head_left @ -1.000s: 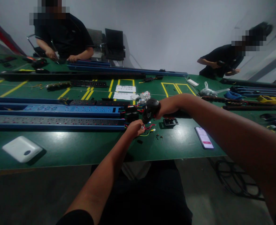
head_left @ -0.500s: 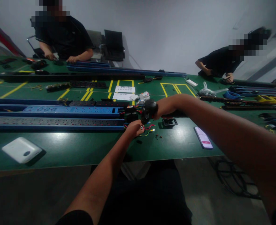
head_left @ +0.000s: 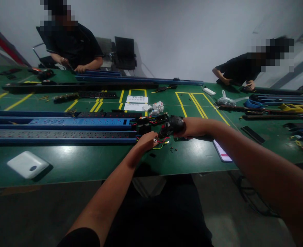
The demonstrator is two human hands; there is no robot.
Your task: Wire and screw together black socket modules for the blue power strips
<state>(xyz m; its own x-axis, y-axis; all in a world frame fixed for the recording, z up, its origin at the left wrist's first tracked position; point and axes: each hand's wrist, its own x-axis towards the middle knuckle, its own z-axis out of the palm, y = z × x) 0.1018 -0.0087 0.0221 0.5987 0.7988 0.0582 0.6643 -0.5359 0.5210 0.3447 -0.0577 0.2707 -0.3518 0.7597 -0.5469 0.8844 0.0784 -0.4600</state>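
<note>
My right hand (head_left: 189, 127) is closed round a black power driver (head_left: 174, 125), whose nose points left toward my left hand (head_left: 151, 138). The fingers of my left hand are pinched at a small pale part with red and green wires (head_left: 162, 144), at the right end of a long blue-edged socket strip (head_left: 89, 134). What exactly they pinch is too small to tell. Behind it lies a second blue strip (head_left: 102, 121) with wires at its end. Small screws (head_left: 174, 149) lie on the green table just right of the wires.
A white box-shaped device (head_left: 29, 164) lies at the front left of the green table (head_left: 89, 168). A phone (head_left: 222, 151) is partly under my right forearm. Paper labels (head_left: 136, 99) and white connectors (head_left: 158, 107) lie behind. Two people (head_left: 74, 44) sit across the table.
My right hand and the driver have moved slightly right and the driver has tilted flatter, its nose now toward my left hand. My right forearm now covers part of the phone.
</note>
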